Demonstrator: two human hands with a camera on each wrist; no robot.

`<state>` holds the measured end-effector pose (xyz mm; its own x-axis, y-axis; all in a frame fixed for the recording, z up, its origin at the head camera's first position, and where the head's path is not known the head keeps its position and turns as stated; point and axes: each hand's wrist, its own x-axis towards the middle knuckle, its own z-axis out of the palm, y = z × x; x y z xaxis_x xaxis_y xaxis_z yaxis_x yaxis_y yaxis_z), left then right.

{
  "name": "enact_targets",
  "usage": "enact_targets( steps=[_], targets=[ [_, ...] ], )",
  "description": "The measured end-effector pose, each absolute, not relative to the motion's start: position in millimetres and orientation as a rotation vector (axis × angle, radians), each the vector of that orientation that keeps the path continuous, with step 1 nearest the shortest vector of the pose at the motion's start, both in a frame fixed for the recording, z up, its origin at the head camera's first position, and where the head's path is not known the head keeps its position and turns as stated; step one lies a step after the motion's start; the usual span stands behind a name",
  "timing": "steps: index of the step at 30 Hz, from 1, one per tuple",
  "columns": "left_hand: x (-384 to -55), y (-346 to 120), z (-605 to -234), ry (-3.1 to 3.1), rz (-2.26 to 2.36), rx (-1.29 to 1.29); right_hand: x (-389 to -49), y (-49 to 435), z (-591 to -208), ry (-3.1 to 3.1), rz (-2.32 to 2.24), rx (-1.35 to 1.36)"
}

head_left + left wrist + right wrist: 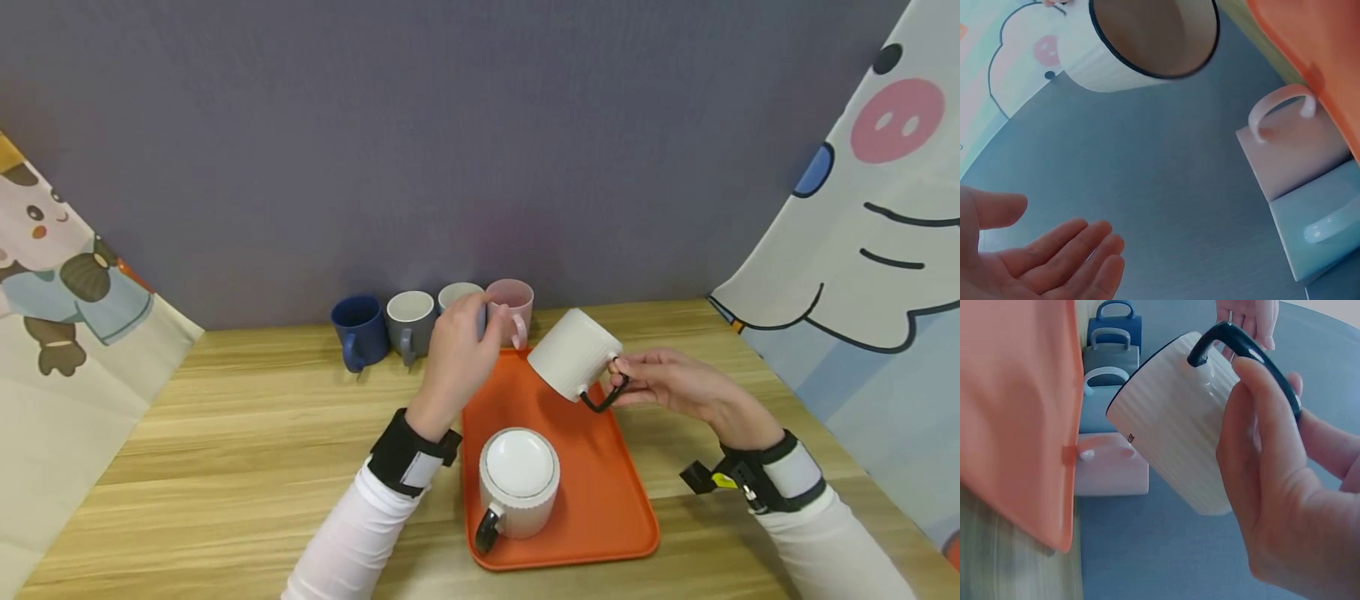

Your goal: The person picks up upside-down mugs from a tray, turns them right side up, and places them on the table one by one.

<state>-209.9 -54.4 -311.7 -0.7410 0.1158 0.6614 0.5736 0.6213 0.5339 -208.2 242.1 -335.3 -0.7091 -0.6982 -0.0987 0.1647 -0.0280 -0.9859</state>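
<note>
My right hand (pixel 667 383) grips the black handle of a white ribbed mug (pixel 573 354), which is tilted above the far part of an orange tray (pixel 585 500). In the left wrist view, the mug's dark-rimmed mouth faces the camera. Nothing is in my left hand (pixel 1054 262), whose fingers are loosely bent with the palm showing. From the head view, that hand is raised in front of the light blue mug (pixel 1105 409) and partly hides it. Another white ribbed mug (pixel 521 492) with a black handle stands base up on the tray's near left part.
Along the back wall, a dark blue mug (pixel 360 329), a grey mug (pixel 411 321), the light blue one and a pink mug (pixel 513 296) stand in a row on the wooden table (pixel 247 450). Printed cloths (pixel 847 250) hang at both sides.
</note>
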Motion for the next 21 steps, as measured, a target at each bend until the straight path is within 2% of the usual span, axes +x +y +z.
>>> enact_targets(
  steps=[21],
  targets=[
    [-205.3, -44.3, -300.1, -2.172, -1.186, -0.529, -224.3, 209.0, -319.5, 1.706, -1.973, -0.402]
  ],
)
